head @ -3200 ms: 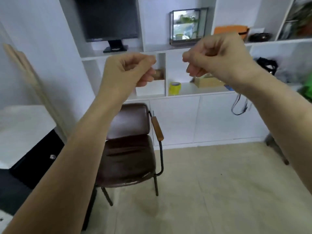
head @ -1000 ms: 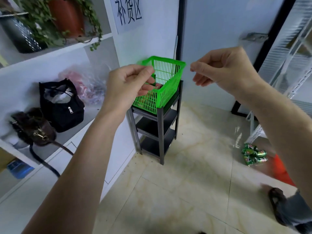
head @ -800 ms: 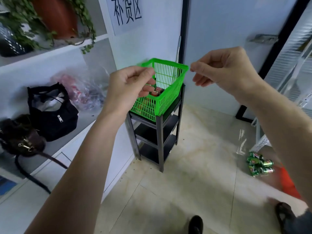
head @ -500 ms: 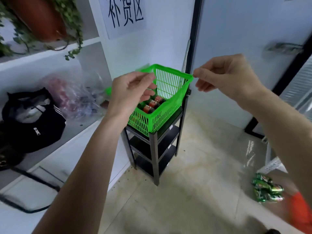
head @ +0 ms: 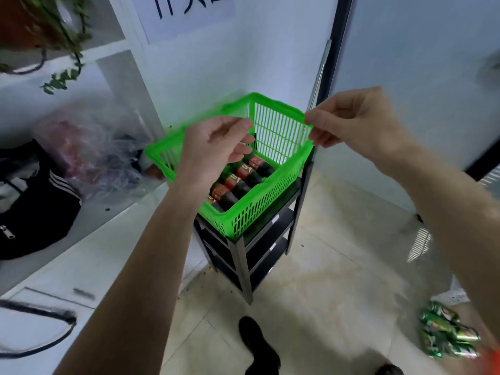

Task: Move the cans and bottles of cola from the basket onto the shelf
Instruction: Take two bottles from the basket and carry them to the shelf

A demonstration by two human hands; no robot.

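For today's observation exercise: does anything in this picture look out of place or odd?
Yes. A cluster of green cans lies on its side on the bare floor at lower right, not stored anywhere. The cola bottles lie neatly in the green basket.

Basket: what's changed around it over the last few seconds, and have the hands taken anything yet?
The person turned from the white wall shelves and walked up to the green basket, which now sits close below, with the cola bottles lying inside in view. Unchanged: the left hand and the right hand stay raised, fingers curled, holding nothing. The basket stays on the black rack.
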